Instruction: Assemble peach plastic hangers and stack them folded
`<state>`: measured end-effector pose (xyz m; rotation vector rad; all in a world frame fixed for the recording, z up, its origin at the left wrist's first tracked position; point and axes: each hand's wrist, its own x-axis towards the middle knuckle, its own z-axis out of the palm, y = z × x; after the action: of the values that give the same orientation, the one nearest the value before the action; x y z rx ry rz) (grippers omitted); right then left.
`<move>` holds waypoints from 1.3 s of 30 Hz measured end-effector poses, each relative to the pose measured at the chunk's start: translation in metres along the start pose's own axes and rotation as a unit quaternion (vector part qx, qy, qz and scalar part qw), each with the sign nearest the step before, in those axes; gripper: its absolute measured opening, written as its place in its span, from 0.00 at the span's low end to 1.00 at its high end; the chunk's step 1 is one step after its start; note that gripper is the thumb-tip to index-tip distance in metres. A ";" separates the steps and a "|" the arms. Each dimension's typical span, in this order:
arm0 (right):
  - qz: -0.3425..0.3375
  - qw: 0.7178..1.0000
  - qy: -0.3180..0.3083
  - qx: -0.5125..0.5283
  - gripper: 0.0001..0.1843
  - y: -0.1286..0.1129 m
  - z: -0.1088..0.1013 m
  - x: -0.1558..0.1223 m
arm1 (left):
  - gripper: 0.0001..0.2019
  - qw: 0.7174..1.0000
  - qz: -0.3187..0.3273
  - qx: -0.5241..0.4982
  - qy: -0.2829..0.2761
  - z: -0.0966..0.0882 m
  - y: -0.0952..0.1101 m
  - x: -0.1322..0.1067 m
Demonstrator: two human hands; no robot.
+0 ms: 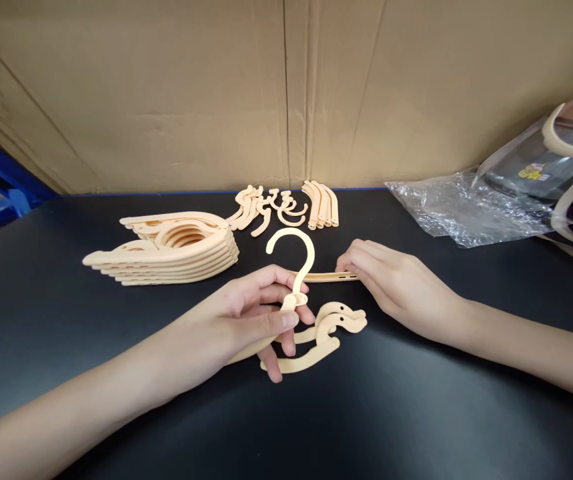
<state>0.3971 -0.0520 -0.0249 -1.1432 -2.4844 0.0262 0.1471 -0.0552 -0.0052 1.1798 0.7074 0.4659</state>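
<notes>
My left hand [251, 313] is closed on a cream plastic hanger hook [309, 250], pinched at its base between thumb and fingers with the curve pointing up. A pale arm piece runs from the hook's base back under my palm. Just beyond, my right hand [401, 283] pinches one end of a slim cream hanger bar [329, 277]; its other end passes behind the left fingers. Below the left fingers, curved hanger arm pieces [339, 333] with small dark holes lie on the black table [366, 427], partly covered.
Left of centre sits a stack of cream hanger parts [181, 257]. Loose hooks [256, 207] and a row of short curved bars [322, 203] lie at the back, before a cardboard wall [191, 87]. Clear plastic bags [466, 207] are on the right, a blue frame [1, 180] on the left.
</notes>
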 end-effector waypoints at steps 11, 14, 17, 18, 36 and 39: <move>0.074 0.997 -0.012 0.017 0.12 0.006 0.002 -0.004 | 0.06 1.000 -0.012 -0.003 0.012 0.002 0.002 0.001; 0.088 0.996 0.000 0.016 0.16 0.004 0.000 -0.002 | 0.05 1.000 -0.014 0.007 0.014 0.003 0.003 0.000; 0.087 0.996 0.001 0.028 0.20 0.002 -0.003 -0.002 | 0.05 1.000 -0.016 0.008 0.010 0.003 0.003 -0.001; 0.082 0.996 0.004 0.034 0.20 0.002 -0.003 -0.002 | 0.05 1.000 -0.018 0.008 0.011 0.003 0.003 -0.001; -0.027 0.997 0.030 0.065 0.13 0.001 -0.003 -0.004 | 0.07 0.999 -0.021 0.021 0.029 0.004 0.007 -0.001; 0.012 0.998 0.044 0.048 0.14 0.001 -0.004 -0.005 | 0.07 0.999 -0.020 0.023 0.031 0.004 0.007 -0.001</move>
<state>0.4020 -0.0558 -0.0231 -1.1109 -2.3659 0.0986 0.1492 -0.0565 0.0021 1.1970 0.7983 0.4571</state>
